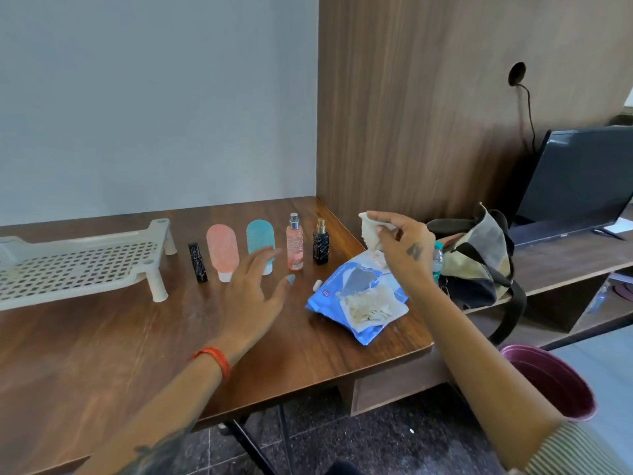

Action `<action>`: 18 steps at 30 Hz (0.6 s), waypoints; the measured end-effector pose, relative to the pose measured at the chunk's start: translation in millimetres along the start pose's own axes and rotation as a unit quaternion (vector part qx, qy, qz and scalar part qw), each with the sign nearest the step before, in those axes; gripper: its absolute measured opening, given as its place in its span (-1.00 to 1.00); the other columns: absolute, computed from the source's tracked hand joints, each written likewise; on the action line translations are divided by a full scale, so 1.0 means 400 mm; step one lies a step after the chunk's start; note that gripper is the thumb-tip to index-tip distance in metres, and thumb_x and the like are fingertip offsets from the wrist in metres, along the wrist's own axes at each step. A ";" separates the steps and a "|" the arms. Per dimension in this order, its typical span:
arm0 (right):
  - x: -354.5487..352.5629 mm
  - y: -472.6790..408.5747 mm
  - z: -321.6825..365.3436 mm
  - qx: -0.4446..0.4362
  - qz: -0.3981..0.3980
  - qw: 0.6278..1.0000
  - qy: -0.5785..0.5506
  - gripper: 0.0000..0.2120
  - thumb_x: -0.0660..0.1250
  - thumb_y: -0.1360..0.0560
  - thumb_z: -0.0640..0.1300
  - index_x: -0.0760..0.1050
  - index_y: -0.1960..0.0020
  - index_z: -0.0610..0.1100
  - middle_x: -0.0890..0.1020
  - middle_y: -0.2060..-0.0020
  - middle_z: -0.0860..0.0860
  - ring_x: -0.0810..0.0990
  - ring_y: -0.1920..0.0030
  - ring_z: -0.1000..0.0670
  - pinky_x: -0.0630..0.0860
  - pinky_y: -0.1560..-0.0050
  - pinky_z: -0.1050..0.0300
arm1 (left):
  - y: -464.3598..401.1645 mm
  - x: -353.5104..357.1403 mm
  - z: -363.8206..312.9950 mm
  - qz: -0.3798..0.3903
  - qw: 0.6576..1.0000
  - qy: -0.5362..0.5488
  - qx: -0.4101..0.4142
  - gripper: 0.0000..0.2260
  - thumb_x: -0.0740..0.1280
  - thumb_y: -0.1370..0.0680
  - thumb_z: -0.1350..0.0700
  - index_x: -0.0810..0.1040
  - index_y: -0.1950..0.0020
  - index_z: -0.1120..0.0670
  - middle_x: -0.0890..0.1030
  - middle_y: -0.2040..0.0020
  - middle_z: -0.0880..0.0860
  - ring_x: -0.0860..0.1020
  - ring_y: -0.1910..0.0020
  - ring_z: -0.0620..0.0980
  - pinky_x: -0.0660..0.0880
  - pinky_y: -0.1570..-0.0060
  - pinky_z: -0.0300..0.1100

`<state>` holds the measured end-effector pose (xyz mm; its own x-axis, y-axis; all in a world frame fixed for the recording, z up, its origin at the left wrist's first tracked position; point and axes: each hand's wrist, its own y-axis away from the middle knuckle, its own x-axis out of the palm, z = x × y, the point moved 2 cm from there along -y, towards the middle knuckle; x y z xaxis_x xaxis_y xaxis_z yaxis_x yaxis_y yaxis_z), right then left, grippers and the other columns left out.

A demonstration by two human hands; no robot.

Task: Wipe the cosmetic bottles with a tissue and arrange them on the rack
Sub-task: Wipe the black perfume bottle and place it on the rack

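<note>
Several cosmetic items stand in a row on the wooden table (102, 344): a small black tube (197, 262), a pink bottle (222, 253), a teal bottle (259, 236), a pink spray bottle (295, 242) and a black spray bottle (321, 242). A white perforated rack (75, 265) stands at the left. My left hand (255, 289) hovers open, fingers spread, just in front of the teal bottle. My right hand (400, 246) is raised over the blue tissue pack (359, 296) and pinches a white tissue (371, 231).
A patchwork bag (479, 258) with a small plastic bottle sits at the table's right edge. A maroon bin (551, 382) stands on the floor at the right. A dark monitor (582, 180) rests on a lower shelf. A small white cap (318, 284) lies by the pack.
</note>
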<state>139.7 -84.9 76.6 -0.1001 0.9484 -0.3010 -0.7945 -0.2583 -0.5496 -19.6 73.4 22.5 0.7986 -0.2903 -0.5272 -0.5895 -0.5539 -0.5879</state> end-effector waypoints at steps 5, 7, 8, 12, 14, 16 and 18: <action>0.098 -0.062 0.036 -0.062 0.039 0.991 0.110 -0.74 0.30 -0.50 -0.27 0.58 -0.16 -0.11 0.61 -0.10 -0.05 0.53 -0.06 0.04 0.30 -0.01 0.40 | 0.021 -0.008 0.065 -0.025 0.999 -0.031 0.027 -0.70 0.40 -0.47 0.10 0.54 -0.19 0.10 0.54 -0.21 0.03 0.41 -0.18 -0.15 0.37 -0.14 -0.28; 0.143 -0.089 0.040 -0.076 0.081 0.983 0.147 -0.74 0.33 -0.49 -0.21 0.57 -0.18 -0.13 0.60 -0.11 -0.07 0.52 -0.10 0.00 0.26 0.01 0.39 | 0.019 -0.007 0.078 -0.033 0.999 -0.010 0.015 -0.72 0.38 -0.47 0.10 0.55 -0.17 0.10 0.55 -0.18 0.02 0.44 -0.15 -0.14 0.44 -0.08 -0.21; 0.163 -0.100 0.042 -0.077 0.107 0.978 0.164 -0.74 0.34 -0.50 -0.17 0.56 -0.18 -0.14 0.59 -0.12 -0.08 0.52 -0.11 -0.01 0.24 0.02 0.38 | 0.015 -0.007 0.081 -0.035 0.999 -0.002 0.009 -0.71 0.36 -0.46 0.08 0.55 -0.16 0.10 0.56 -0.17 0.03 0.47 -0.13 -0.09 0.49 -0.05 -0.14; 0.223 -0.129 0.041 -0.033 0.194 0.960 0.197 -0.71 0.35 -0.50 -0.10 0.56 -0.17 -0.19 0.60 -0.12 -0.09 0.54 -0.05 0.01 0.29 0.05 0.34 | 0.013 -0.007 0.087 -0.025 1.000 0.010 0.002 -0.72 0.34 -0.47 0.09 0.55 -0.16 0.10 0.57 -0.14 0.05 0.54 -0.07 0.05 0.54 0.02 -0.10; 0.238 -0.136 0.031 -0.022 0.216 0.952 0.216 -0.75 0.34 -0.50 -0.10 0.58 -0.13 -0.18 0.61 -0.10 -0.09 0.54 0.01 0.03 0.32 0.07 0.33 | 0.014 -0.003 0.089 -0.015 1.000 0.001 0.002 -0.75 0.37 -0.49 0.16 0.54 -0.17 0.09 0.56 -0.15 0.05 0.54 -0.08 0.02 0.53 0.03 -0.14; 0.246 -0.141 0.021 -0.015 0.213 0.952 0.219 -0.80 0.35 -0.50 -0.12 0.60 -0.07 -0.17 0.62 -0.07 -0.09 0.53 0.05 0.04 0.38 0.09 0.29 | 0.014 0.001 0.092 -0.002 1.000 0.001 -0.002 -0.74 0.37 -0.49 0.16 0.52 -0.18 0.08 0.56 -0.16 0.06 0.55 -0.06 0.01 0.56 0.03 -0.10; 0.251 -0.144 0.014 -0.005 0.209 0.954 0.215 -0.84 0.35 -0.49 -0.14 0.61 -0.03 -0.18 0.62 -0.05 -0.11 0.56 0.01 -0.01 0.44 0.06 0.23 | 0.012 0.003 0.094 0.003 1.000 0.006 -0.016 -0.72 0.37 -0.50 0.16 0.52 -0.20 0.08 0.56 -0.18 0.07 0.56 -0.05 0.01 0.58 0.05 -0.08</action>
<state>171.9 26.1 82.5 -0.1494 0.5995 -0.7863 -0.7333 -0.6006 -0.3186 -26.2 99.7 -4.0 0.7963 -0.3035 -0.5233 -0.5906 -0.5771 -0.5640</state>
